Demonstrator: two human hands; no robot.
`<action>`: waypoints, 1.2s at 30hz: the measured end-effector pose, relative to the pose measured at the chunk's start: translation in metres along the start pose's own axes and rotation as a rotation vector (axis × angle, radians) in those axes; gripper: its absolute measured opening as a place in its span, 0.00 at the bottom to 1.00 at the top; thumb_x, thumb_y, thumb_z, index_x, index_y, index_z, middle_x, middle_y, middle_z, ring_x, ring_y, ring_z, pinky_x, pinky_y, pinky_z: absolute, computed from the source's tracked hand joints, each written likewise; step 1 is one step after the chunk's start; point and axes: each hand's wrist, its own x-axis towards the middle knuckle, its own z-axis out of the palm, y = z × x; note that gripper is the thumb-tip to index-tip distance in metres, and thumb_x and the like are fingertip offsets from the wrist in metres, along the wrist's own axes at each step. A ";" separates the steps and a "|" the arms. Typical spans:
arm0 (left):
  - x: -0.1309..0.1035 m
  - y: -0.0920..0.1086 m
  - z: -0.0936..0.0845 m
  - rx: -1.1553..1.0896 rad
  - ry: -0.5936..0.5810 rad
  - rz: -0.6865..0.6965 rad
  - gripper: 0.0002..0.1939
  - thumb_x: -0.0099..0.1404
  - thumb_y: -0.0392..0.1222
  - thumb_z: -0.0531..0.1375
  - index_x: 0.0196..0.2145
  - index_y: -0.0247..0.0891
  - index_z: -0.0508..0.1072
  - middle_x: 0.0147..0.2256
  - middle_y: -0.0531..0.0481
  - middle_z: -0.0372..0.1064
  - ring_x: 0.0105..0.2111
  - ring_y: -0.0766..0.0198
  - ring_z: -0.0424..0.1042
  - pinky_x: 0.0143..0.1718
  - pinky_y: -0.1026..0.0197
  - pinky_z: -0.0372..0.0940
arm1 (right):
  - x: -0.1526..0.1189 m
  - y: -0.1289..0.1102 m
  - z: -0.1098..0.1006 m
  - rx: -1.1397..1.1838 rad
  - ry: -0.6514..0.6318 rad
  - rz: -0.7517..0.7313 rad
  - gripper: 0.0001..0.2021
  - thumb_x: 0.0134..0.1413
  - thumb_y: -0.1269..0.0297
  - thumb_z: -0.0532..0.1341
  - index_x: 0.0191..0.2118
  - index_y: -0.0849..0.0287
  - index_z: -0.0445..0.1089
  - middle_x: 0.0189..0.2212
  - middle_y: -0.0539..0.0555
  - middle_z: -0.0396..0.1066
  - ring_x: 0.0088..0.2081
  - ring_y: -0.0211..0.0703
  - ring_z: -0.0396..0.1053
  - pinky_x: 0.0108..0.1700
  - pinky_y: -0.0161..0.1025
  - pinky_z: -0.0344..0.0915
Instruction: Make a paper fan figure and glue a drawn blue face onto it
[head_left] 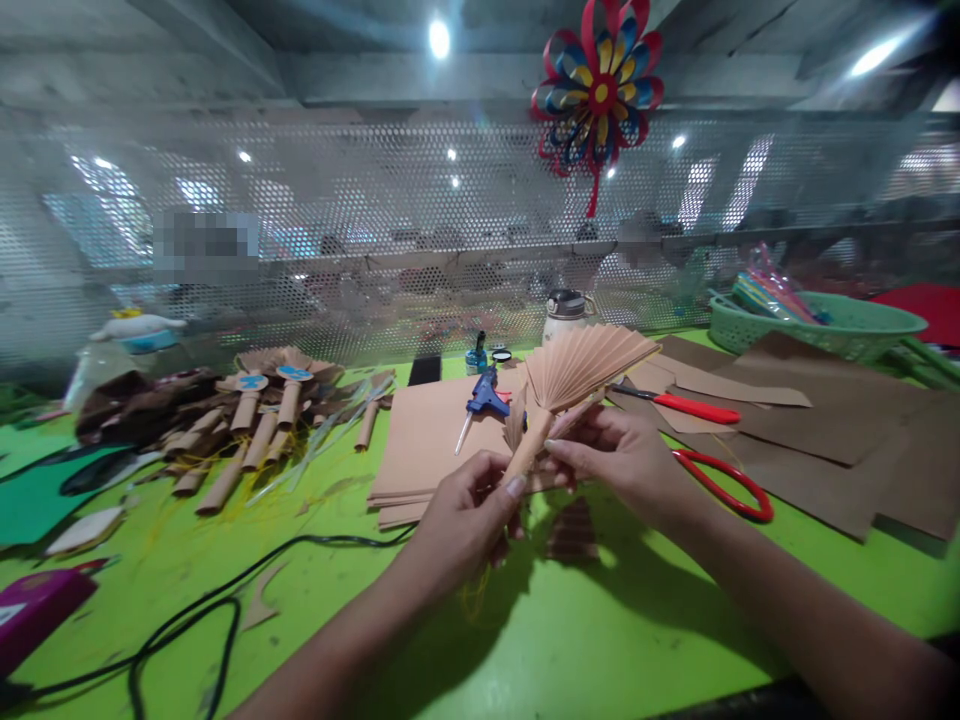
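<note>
Grip of both hands (555, 480) on pleated paper fan (581, 368), tilted, pleats up-right.

Green surface (630, 640) across the bottom of the frame; perforated metal screen (360, 200) across the middle; lit ceiling lamp (439, 40) at upper centre

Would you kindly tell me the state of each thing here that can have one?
Pleated fan: spread, held by left hand and right hand
Bottle: upright, lid on
Glue gun: lying on paper sheets
Scissors: handles apart
Green basket: upright, holding packets
Black cord: loosely looped
</note>
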 end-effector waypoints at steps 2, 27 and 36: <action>0.000 -0.002 -0.001 -0.009 0.004 -0.009 0.19 0.63 0.55 0.59 0.42 0.37 0.67 0.22 0.56 0.63 0.16 0.73 0.58 0.16 0.71 0.53 | 0.000 0.001 0.000 0.017 -0.005 0.019 0.10 0.46 0.62 0.70 0.32 0.63 0.73 0.23 0.51 0.74 0.23 0.35 0.70 0.26 0.33 0.69; 0.007 -0.013 -0.003 0.083 0.003 0.095 0.21 0.62 0.57 0.59 0.41 0.34 0.69 0.22 0.57 0.58 0.18 0.72 0.57 0.17 0.69 0.52 | -0.002 0.008 0.008 -0.007 0.053 -0.052 0.06 0.45 0.64 0.69 0.29 0.61 0.74 0.23 0.51 0.74 0.23 0.35 0.71 0.27 0.34 0.70; 0.006 -0.010 -0.001 0.235 0.123 0.088 0.20 0.63 0.57 0.56 0.35 0.35 0.68 0.18 0.60 0.56 0.15 0.72 0.53 0.16 0.68 0.50 | -0.007 0.006 0.018 -0.027 0.071 -0.023 0.07 0.45 0.64 0.69 0.27 0.62 0.73 0.20 0.51 0.74 0.22 0.35 0.69 0.26 0.34 0.68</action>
